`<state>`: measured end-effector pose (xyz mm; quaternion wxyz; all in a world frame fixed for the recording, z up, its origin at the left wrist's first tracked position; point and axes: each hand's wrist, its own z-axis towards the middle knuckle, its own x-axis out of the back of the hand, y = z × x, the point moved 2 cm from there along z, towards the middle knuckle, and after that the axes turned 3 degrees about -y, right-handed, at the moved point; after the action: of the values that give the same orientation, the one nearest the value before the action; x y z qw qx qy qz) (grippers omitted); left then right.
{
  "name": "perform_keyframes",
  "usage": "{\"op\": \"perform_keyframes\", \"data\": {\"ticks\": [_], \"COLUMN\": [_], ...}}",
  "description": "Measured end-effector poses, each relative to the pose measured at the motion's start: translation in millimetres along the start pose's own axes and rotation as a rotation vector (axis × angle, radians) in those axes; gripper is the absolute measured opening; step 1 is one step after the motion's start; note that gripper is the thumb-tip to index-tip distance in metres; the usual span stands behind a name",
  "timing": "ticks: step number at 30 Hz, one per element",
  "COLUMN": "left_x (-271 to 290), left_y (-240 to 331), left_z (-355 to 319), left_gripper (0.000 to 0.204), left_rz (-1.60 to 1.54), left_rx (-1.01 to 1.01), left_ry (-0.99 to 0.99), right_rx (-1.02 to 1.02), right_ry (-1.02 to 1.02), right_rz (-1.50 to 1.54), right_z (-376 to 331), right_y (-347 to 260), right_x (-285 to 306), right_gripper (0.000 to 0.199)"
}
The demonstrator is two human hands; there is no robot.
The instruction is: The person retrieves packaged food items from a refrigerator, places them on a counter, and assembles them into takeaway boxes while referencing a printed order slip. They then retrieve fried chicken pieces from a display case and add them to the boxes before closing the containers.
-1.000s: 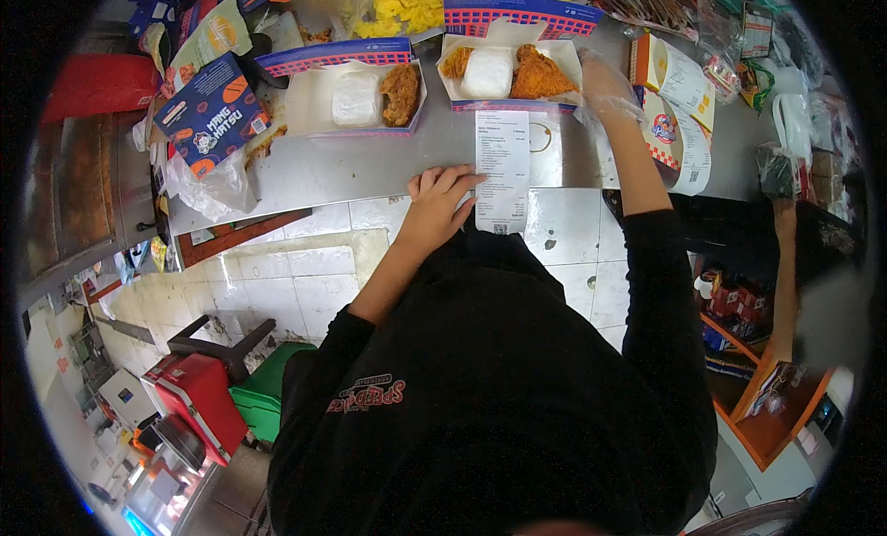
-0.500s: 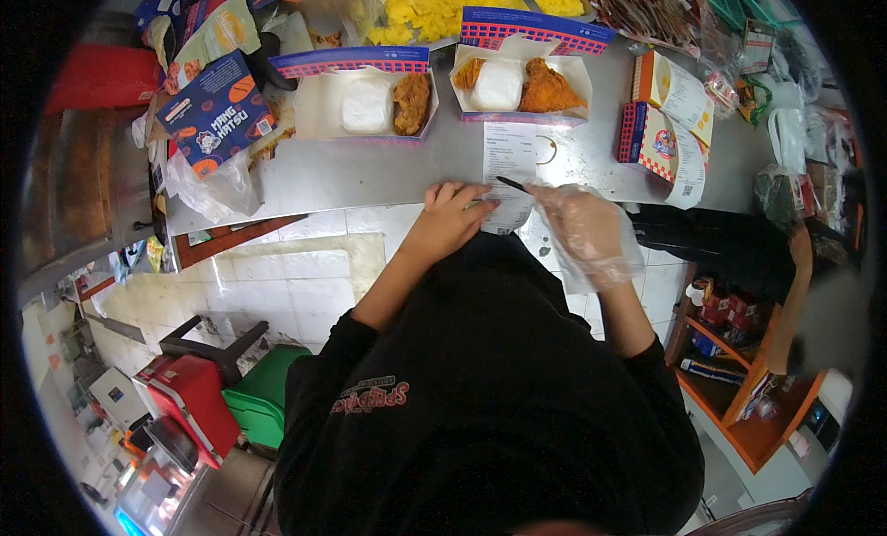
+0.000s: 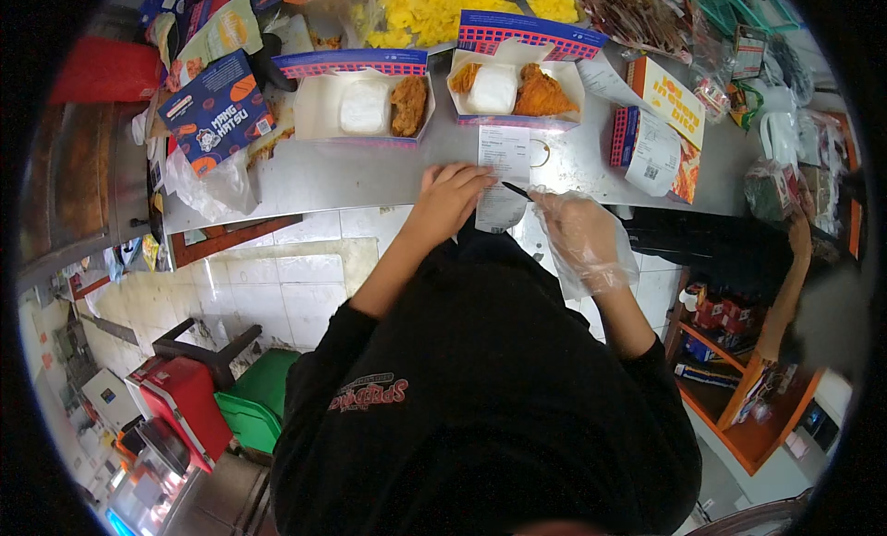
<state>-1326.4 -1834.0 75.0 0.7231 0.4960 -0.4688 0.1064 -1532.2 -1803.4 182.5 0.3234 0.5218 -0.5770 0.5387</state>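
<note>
A long white printed receipt (image 3: 504, 148) lies at the near edge of the steel table, its lower end reaching past the edge. My bare left hand (image 3: 453, 196) rests with fingers stretched over the receipt's left side. In a clear plastic glove, my right hand (image 3: 582, 229) grips a black pen (image 3: 516, 190), its tip over the paper. Behind the receipt stand two raised-lid meal boxes: the left box (image 3: 319, 106) has a white wrapped lump (image 3: 364, 107) and fried chicken (image 3: 408, 105); the right box (image 3: 565, 123) holds another wrapped lump (image 3: 492, 91) and breaded pieces (image 3: 542, 94).
Printed boxes (image 3: 667, 102) with receipts are at the right. A closed blue box (image 3: 218, 111) and a plastic bag (image 3: 212, 189) lie left. Yellow food (image 3: 434, 9) fills the back. Below are a green bin (image 3: 259, 397), red cooler (image 3: 189, 407) and wooden shelf (image 3: 739, 425).
My left fingers have shifted slightly up the receipt, and the pen tip sits a little lower. At the right, the receipts over the printed boxes have moved, uncovering more of the back box.
</note>
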Motion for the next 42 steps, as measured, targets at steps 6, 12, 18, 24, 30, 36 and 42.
{"op": "perform_keyframes", "data": {"ticks": [6,12,18,24,30,36,42], "left_x": [-3.1,-7.2,0.2,27.6,16.5,-20.4,-35.2], "left_y": [-11.4,-18.6,-10.0,30.7,93.0,109.8,133.9], "left_z": [35.7,33.7,35.8,61.7,168.2,261.0,308.1], "left_gripper": [0.039,0.041,0.038,0.036,0.043,0.037,0.027], "left_rz": [0.125,-0.011,0.037,-0.059,-0.324,0.035,0.298], "left_rx": [-0.056,-0.066,-0.073,-0.044,-0.209,0.088,-0.298], "left_ry": [-0.040,-0.036,-0.023,0.054,0.048,-0.157,0.186], "right_rx": [-0.020,-0.006,-0.164,-0.308,-0.375,-0.228,-0.080], "right_ry": [-0.048,-0.126,-0.048,0.264,0.268,0.441,0.523], "right_rz": [0.011,-0.105,-0.014,0.058,-0.087,-0.014,0.239], "right_z": [-4.4,-2.8,-11.7,8.4,50.5,29.8,-9.1], "right_y": [-5.0,-4.1,24.7,64.7,76.1,76.3,103.1], "right_x": [-0.2,-22.0,-5.7,1.3,-42.9,-28.1,12.5], "right_gripper": [0.026,0.022,0.023,0.042,0.050,0.041,0.041]}}
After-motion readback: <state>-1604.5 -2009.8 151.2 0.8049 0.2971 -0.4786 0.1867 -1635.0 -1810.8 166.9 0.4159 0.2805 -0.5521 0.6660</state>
